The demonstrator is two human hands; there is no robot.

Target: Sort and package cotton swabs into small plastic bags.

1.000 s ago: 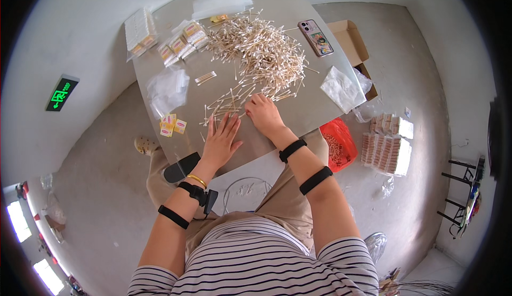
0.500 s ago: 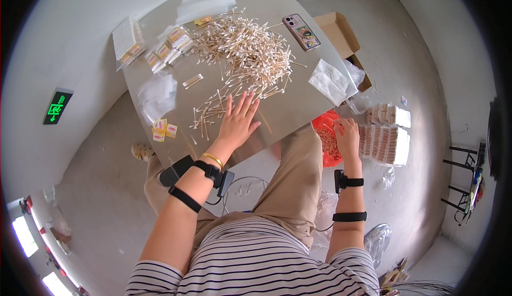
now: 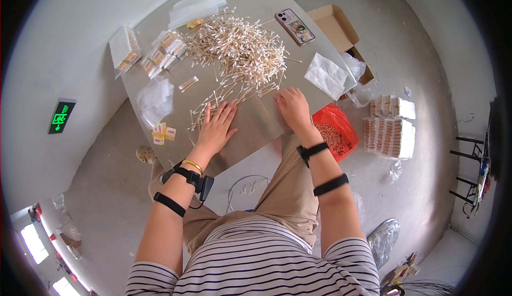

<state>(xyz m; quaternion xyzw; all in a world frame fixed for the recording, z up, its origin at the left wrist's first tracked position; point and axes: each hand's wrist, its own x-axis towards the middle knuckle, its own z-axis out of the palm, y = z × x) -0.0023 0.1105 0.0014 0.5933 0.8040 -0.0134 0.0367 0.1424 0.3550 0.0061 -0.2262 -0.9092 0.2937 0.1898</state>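
A large heap of cotton swabs (image 3: 242,48) lies on the metal table (image 3: 250,136), with looser swabs spread along its near side. My left hand (image 3: 214,130) rests flat with fingers apart, its fingertips touching the loose swabs. To the right of it, my right hand (image 3: 293,108) is over the table near its right edge, with fingers curled down. Its fingertips are hidden, and I cannot make out anything in them. A small bundle of swabs (image 3: 188,84) lies apart, left of the heap.
Packed swab packets (image 3: 164,53), clear bags (image 3: 156,98) and small yellow-and-white cards (image 3: 163,133) lie at left. A phone (image 3: 295,27) and a white sheet (image 3: 326,76) lie at right. Beyond the edge are a red bag (image 3: 341,130) with short pieces, stacked packs (image 3: 391,128) and an open carton (image 3: 335,26).
My right hand has moved from above the red bag leftward onto the table beside the heap. My left hand has drawn back slightly toward me and to the left.
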